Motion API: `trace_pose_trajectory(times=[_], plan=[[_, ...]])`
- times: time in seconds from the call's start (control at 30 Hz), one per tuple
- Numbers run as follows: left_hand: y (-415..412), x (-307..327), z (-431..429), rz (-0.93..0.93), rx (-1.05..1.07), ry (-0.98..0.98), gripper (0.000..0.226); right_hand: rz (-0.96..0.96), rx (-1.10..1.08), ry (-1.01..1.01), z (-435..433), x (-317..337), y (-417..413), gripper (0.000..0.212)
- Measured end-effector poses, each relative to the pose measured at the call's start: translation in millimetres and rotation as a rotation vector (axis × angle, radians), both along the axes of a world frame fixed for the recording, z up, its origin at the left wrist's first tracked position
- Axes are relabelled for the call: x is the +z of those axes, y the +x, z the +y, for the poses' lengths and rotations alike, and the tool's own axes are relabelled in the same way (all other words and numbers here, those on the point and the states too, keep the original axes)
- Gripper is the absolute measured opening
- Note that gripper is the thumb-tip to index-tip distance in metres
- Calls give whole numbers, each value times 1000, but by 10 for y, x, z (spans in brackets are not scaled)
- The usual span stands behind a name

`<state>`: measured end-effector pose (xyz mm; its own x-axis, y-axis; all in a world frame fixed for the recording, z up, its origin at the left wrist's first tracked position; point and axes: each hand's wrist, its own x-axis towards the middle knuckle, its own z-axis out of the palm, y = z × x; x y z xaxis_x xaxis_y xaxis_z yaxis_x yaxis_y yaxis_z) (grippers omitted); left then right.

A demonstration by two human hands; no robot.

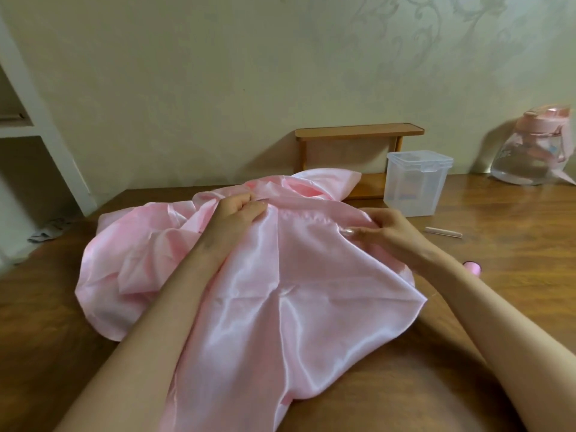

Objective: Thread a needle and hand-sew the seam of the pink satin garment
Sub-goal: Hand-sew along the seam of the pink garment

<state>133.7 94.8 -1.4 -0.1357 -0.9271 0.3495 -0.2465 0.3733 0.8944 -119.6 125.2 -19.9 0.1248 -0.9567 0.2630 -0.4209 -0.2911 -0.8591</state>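
While the pink satin garment [280,275] lies spread over the middle of the wooden table [498,275], both hands hold it along its far edge. The left hand [240,210], at 11 o'clock on the garment, has its fingers curled round a bunched fold. The right hand [380,227], at 2 o'clock, pinches the fabric edge between thumb and fingertips.

Handling, as judged: the satin is light, limp and slippery, and will slide on the table and on itself. Take hold at the folded seam edge, close on either side of the stitch point, and keep it taut.

A slim pale stick [442,231] lies at 3 o'clock from the right hand. A clear plastic container [414,185] stands at 1 o'clock, before a small wooden shelf [358,132]. A pink-lidded water jug [530,151] stands at 2 o'clock.

No needle or thread can be made out. A pink round object [472,265], possibly a spool, is mostly hidden behind the right forearm. The garment's 6 o'clock end is cut off.
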Motion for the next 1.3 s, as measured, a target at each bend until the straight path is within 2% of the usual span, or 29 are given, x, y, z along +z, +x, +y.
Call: trace_pose_trajectory(times=[0.07,0.17,0.33,0.4,0.47,0.57,0.63,0.7,0.77,0.83,0.9,0.97,1.07,1.13,1.2,1.3], plan=[[-37,-28,14,-33,-22,-22,37,-91,-22,-21,9,8,17,8],[-24,-39,17,-146,-26,-92,37,-149,-25,-22,22,23,28,12],[32,-41,-72,-284,264,-310,33,-183,-52,-59,-5,66,75,27],[0,-41,-39,-290,324,-351,33,-177,-56,-62,-20,68,94,21],[-106,-63,39,-347,226,-333,31,-171,-37,-56,-23,31,120,15],[-294,-156,133,-466,23,-278,13,-158,-22,-43,-39,-46,172,15],[-299,-149,142,-430,15,-296,18,-139,-16,-43,-36,-67,174,15],[-202,-122,56,-359,115,-378,18,-198,-82,-89,-51,-36,119,18],[-63,-89,-43,-304,222,-433,37,-246,-108,-130,-70,-1,58,31],[-24,-96,-94,-299,237,-437,50,-249,-95,-131,-73,5,51,21],[-55,-124,-94,-290,213,-401,48,-246,-83,-110,-107,-12,62,23],[-125,-113,-37,-176,168,-326,37,-275,-93,-97,-121,-22,54,33],[-155,-66,34,88,-15,45,20,-371,-24,7,-85,16,-23,30],[-80,-26,47,127,-76,226,19,-353,32,80,-46,23,-87,17],[27,18,34,116,-53,217,20,-345,34,109,-14,45,-163,4],[125,50,47,61,-46,165,32,-400,22,100,-26,67,-230,6]])
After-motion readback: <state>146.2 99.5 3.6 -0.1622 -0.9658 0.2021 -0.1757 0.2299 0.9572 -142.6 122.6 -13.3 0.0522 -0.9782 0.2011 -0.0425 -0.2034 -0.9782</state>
